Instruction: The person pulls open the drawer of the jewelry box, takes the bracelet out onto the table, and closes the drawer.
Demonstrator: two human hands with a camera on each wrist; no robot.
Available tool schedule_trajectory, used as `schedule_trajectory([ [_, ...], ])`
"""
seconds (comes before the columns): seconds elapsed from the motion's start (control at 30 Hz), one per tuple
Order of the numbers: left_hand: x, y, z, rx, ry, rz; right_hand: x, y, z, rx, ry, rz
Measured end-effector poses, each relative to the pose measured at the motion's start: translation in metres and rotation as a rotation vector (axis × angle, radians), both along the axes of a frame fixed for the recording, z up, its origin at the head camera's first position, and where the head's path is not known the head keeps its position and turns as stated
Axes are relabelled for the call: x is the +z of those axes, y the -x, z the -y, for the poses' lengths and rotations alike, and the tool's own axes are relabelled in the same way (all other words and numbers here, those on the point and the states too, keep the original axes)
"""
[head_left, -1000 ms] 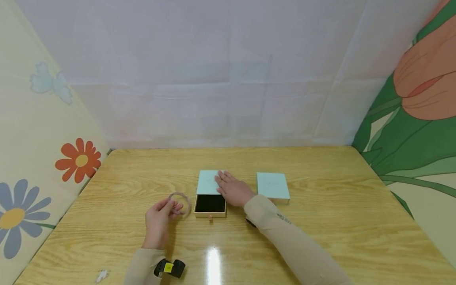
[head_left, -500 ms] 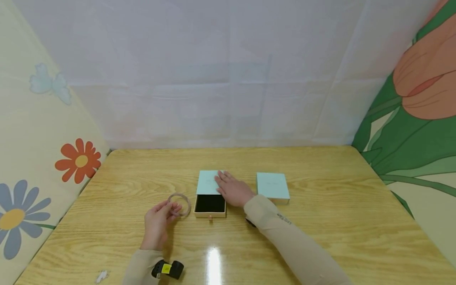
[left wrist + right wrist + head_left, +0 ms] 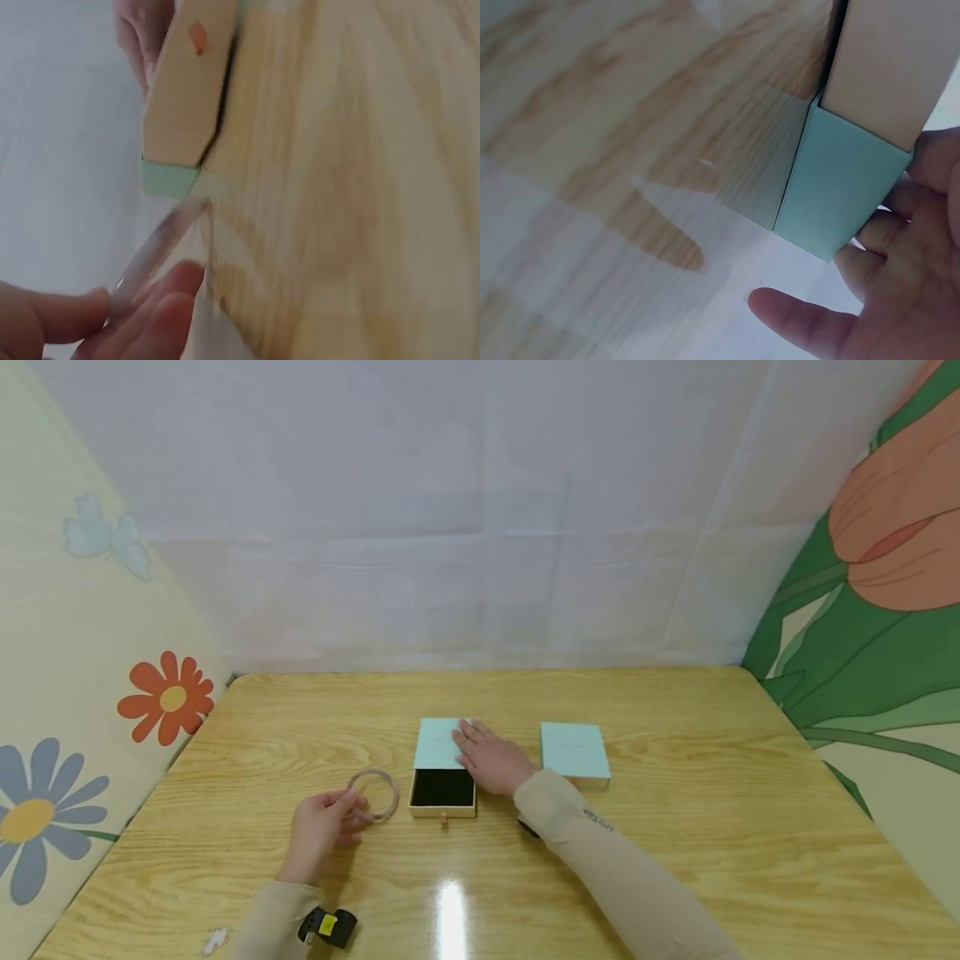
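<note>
My left hand (image 3: 321, 828) pinches a pale pinkish bangle (image 3: 396, 795) between thumb and fingers, raised just left of a small drawer box. The left wrist view has the bangle (image 3: 154, 251) tilted, its far end overlapping the box's corner. That box has a light blue sleeve (image 3: 437, 743) and a beige drawer (image 3: 429, 813) pulled partway out toward me, showing a black lining (image 3: 442, 787) and a small pull tab. My right hand (image 3: 495, 764) rests on the sleeve's right side with fingers extended. In the right wrist view its thumb stands apart from the sleeve (image 3: 840, 180).
A second light blue box (image 3: 573, 750), with its drawer pushed in, sits to the right, close by my right forearm. A small white scrap (image 3: 215, 941) lies at the front left of the wooden table (image 3: 712, 810). A white cloth backdrop (image 3: 480, 527) hangs behind the table's far edge.
My left hand has drifted left and slightly down with the bangle, away from the drawer, and more of the ring shows. The right hand and both boxes have stayed put.
</note>
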State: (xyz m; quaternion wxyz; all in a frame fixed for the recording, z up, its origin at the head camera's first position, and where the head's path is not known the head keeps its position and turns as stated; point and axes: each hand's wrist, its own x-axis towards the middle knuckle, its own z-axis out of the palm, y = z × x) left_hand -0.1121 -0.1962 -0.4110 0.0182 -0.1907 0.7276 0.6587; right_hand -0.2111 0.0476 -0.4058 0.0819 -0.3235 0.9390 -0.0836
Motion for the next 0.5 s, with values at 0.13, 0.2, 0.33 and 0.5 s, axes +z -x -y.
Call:
schedule_trajectory([
  [0.13,0.0,0.001,0.005,-0.063,0.09,0.04,0.001,0.0,0.0,0.0,-0.002,0.001],
  [0.2,0.001,0.002,0.007,-0.091,0.13,0.056,0.001,-0.001,0.0,-0.001,-0.006,0.001],
  [0.33,0.002,0.003,0.01,-0.129,0.199,0.085,0.002,-0.002,0.0,-0.003,-0.011,-0.003],
  [0.5,0.002,0.008,0.013,-0.178,0.261,0.117,0.002,-0.001,0.001,-0.008,-0.013,-0.003],
])
